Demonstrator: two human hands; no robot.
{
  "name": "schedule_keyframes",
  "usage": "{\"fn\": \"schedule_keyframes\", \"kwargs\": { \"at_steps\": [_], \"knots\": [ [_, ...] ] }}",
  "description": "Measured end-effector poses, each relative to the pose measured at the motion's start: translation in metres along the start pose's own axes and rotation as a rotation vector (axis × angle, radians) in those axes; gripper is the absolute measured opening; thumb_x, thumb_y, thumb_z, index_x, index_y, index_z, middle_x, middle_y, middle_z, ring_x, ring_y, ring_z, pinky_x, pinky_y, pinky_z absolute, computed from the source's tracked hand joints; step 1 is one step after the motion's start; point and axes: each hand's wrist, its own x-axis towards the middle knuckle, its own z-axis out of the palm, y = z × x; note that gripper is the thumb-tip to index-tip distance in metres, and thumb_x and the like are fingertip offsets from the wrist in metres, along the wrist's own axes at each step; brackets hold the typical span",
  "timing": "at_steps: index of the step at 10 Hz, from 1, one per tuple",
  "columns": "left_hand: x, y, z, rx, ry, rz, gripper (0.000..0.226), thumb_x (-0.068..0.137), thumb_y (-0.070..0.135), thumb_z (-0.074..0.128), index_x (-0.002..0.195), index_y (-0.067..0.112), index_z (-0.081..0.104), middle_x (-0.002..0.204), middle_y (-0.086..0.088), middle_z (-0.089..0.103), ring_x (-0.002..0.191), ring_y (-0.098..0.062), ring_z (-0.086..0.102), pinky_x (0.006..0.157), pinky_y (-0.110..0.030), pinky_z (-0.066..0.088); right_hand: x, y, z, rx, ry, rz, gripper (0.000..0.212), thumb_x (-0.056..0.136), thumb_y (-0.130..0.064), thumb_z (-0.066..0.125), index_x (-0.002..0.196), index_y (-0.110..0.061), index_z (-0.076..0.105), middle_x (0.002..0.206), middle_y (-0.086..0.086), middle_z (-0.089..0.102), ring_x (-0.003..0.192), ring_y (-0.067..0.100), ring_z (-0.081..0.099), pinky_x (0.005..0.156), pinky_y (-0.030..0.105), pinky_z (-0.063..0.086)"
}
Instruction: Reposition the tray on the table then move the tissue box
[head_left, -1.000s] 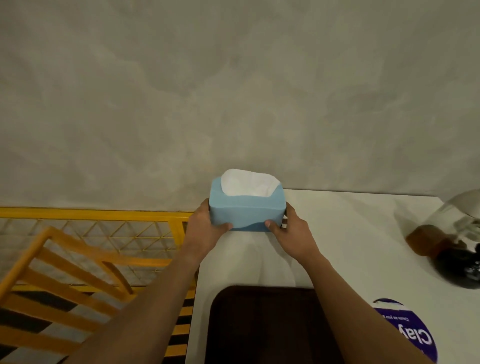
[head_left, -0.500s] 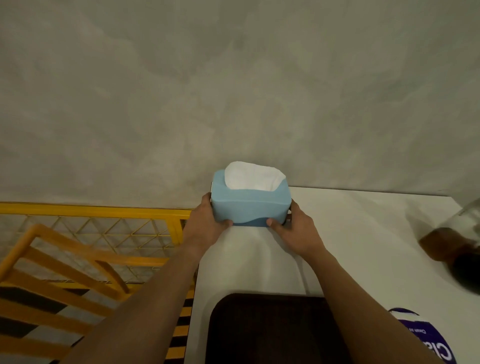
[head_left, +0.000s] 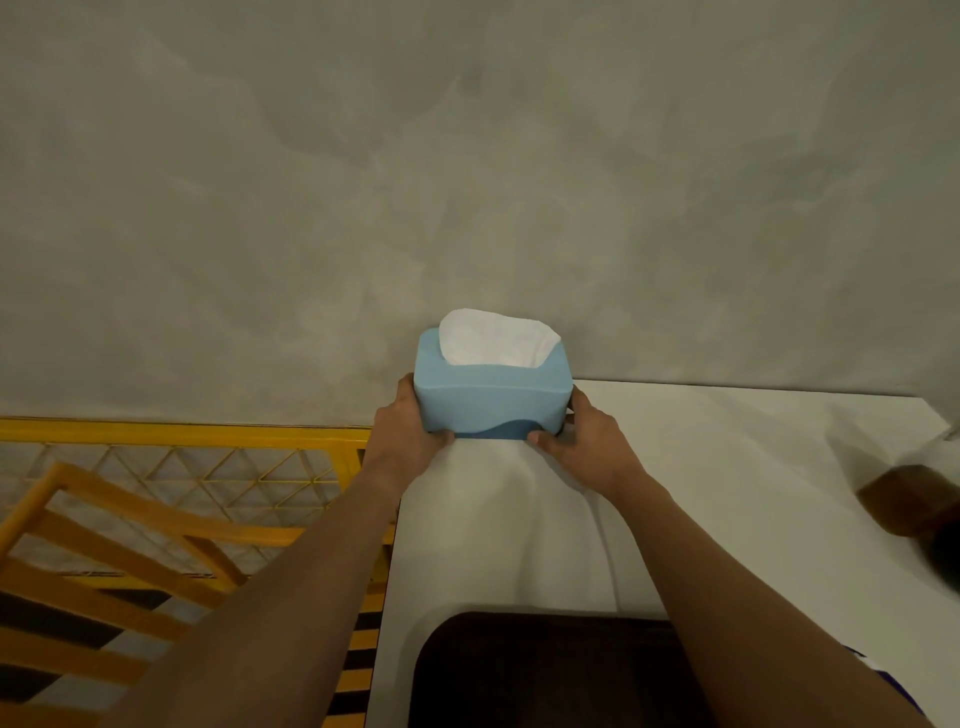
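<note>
A light blue tissue box with white tissue showing at its top stands at the far left corner of the white table, close to the grey wall. My left hand grips its left end and my right hand grips its right end, thumbs on the near side. Whether the box rests on the table or hovers just above it is unclear. A dark brown tray lies at the table's near edge between my forearms, partly hidden by them.
A yellow metal railing with mesh and an orange wooden chair frame stand left of the table. A blurred brown and dark object sits at the table's right edge. A purple item's corner shows near the right forearm.
Both hands have carried the tissue box farther away, toward the wall and the table's back left corner. The view has tilted, so the tray and the purple item sit lower in view.
</note>
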Motion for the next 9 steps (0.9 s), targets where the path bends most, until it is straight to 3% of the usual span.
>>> {"fn": "schedule_keyframes", "kwargs": {
  "at_steps": [1,2,3,4,7,8,9],
  "knots": [
    [0.002,-0.002,0.0,-0.01,-0.003,-0.011,0.084,0.079,0.015,0.083,0.149,0.011,0.036,0.128,-0.019,0.065,0.116,-0.04,0.061,0.089,-0.04,0.051,0.003,0.001,0.002,-0.053,0.01,0.009,0.065,0.085,-0.041,0.077,0.139,-0.02,0.047,0.1,-0.015,0.055,0.088,0.013,0.055,0.064,0.012,0.036],
    [0.005,-0.004,-0.002,-0.027,-0.01,-0.027,0.085,0.078,0.016,0.085,0.148,0.012,0.038,0.13,-0.017,0.064,0.118,-0.039,0.06,0.089,-0.038,0.05,0.006,0.005,0.006,-0.082,0.008,0.023,0.06,0.086,-0.042,0.075,0.135,-0.018,0.05,0.095,-0.012,0.055,0.098,0.025,0.058,0.071,0.029,0.046],
    [0.005,-0.006,-0.002,-0.026,-0.02,-0.026,0.084,0.078,0.016,0.085,0.148,0.012,0.038,0.13,-0.016,0.064,0.119,-0.037,0.06,0.094,-0.041,0.051,0.007,0.005,0.005,-0.093,-0.015,0.044,0.062,0.086,-0.047,0.073,0.135,-0.018,0.049,0.109,0.002,0.063,0.106,0.03,0.058,0.087,0.045,0.051],
    [0.003,-0.011,0.001,-0.038,-0.012,-0.032,0.083,0.081,0.018,0.083,0.149,0.012,0.036,0.129,-0.017,0.066,0.116,-0.037,0.063,0.095,-0.043,0.053,0.007,0.006,0.003,-0.094,-0.026,0.042,0.063,0.088,-0.048,0.072,0.137,-0.018,0.047,0.118,0.008,0.065,0.109,0.031,0.058,0.092,0.051,0.051],
    [-0.001,-0.012,0.005,0.002,-0.016,-0.03,0.085,0.087,0.02,0.077,0.154,0.011,0.026,0.132,-0.019,0.064,0.117,-0.039,0.063,0.096,-0.048,0.053,0.001,0.001,0.004,-0.113,-0.019,0.05,0.061,0.09,-0.049,0.068,0.139,-0.02,0.045,0.112,0.001,0.058,0.111,0.03,0.052,0.088,0.043,0.047],
    [0.002,-0.009,0.001,-0.007,-0.068,-0.028,0.098,0.085,0.025,0.079,0.158,0.011,0.015,0.137,-0.019,0.06,0.122,-0.04,0.059,0.098,-0.047,0.051,0.002,-0.005,-0.001,-0.073,-0.052,0.055,0.064,0.087,-0.048,0.072,0.138,-0.021,0.045,0.121,0.005,0.063,0.114,0.03,0.055,0.09,0.044,0.05],
    [0.0,-0.002,-0.006,-0.07,-0.116,-0.064,0.122,0.079,0.039,0.084,0.161,0.014,-0.002,0.158,-0.014,0.038,0.142,-0.036,0.041,0.112,-0.048,0.039,0.0,-0.012,-0.013,-0.049,-0.042,0.07,0.081,0.08,-0.051,0.079,0.144,-0.021,0.039,0.128,0.005,0.063,0.116,0.03,0.057,0.083,0.035,0.044]
  ]
}}
